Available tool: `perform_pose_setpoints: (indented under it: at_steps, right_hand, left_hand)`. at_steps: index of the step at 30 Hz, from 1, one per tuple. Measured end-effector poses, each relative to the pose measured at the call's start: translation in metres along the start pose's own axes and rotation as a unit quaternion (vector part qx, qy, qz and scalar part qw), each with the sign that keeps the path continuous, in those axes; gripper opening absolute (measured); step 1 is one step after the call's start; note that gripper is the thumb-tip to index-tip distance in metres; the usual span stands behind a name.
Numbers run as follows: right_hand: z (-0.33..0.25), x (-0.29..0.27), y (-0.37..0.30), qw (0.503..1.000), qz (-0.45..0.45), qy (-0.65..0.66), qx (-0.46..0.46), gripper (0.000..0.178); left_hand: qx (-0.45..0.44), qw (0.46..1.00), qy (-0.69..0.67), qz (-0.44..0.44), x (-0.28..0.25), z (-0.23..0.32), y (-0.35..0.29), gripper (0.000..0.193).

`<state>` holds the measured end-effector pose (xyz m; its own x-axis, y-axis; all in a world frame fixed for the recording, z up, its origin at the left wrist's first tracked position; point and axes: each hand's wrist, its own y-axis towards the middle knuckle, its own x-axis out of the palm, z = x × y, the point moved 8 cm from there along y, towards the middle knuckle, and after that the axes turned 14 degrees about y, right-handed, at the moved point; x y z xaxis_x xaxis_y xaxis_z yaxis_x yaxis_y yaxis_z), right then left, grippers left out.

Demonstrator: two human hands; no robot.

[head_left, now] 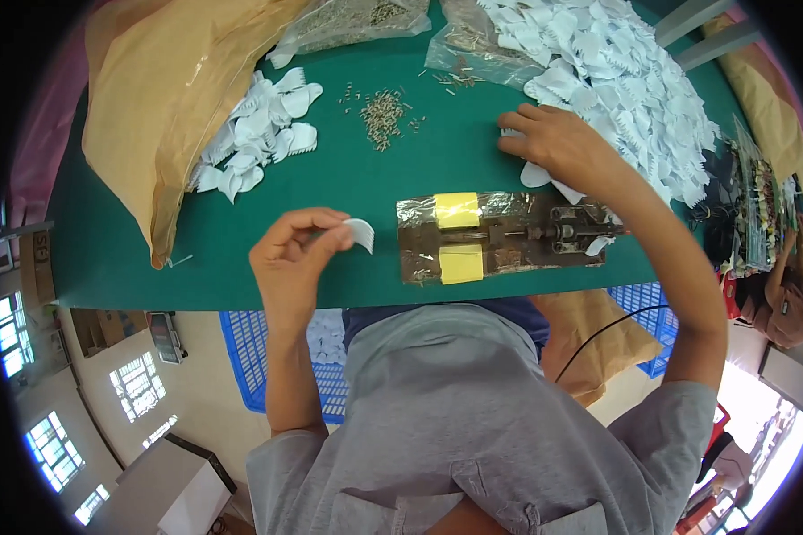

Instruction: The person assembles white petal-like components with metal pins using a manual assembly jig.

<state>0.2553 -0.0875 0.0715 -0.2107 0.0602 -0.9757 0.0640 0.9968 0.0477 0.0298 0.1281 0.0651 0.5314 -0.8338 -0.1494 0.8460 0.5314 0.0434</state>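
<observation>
Between the thumb and fingers of my left hand (299, 250) is a curved white plastic piece (360, 234) with teeth along one edge, like half of a hair claw clip. It is held above the green table, left of a dark metal jig (509, 241) with two yellow pads and a clamp mechanism at its right end. My right hand (553, 147) reaches beyond the jig to the near left edge of a big heap of similar white clip halves (625, 98). Its fingers are curled round a white piece, mostly hidden; other pieces lie under the hand.
A smaller pile of white pieces (259, 134) spills from a brown paper sack (169, 98). Small metal parts, perhaps springs or pins (384, 118), lie loose mid-table. Clear bags of small parts (357, 27) stand behind. A blue crate (245, 357) is below the table edge.
</observation>
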Motion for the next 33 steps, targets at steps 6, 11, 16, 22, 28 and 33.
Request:
perform_pose_setpoints:
  at_steps: [6,11,16,22,28,33]
  right_hand:
    - [0.013,0.007,0.021,0.995,-0.097,0.007,-0.023,0.023]
    - [0.036,-0.008,0.024,0.985,-0.090,0.144,0.001,0.019]
    - [0.004,-0.009,0.026,0.883,0.072,0.433,0.165,0.028]
    - [-0.053,0.019,0.023,0.891,0.073,0.406,0.189,0.027]
    - [-0.079,0.019,0.007,0.926,0.129,0.354,0.039,0.022]
    - [-0.084,0.012,0.008,0.927,0.079,0.352,0.102,0.018]
  left_hand:
    - [-0.064,0.998,0.012,-0.015,0.022,0.010,-0.046,0.018]
    - [-0.090,0.988,-0.034,-0.119,0.052,0.000,-0.066,0.026]
    - [0.032,0.989,0.061,-0.129,0.076,0.029,-0.063,0.027]
    - [0.251,0.873,0.397,-0.129,0.122,0.026,-0.054,0.023]
    - [0.336,0.801,0.495,0.021,0.123,0.043,-0.053,0.036]
    - [0.255,0.851,0.452,0.078,0.105,0.025,-0.043,0.054]
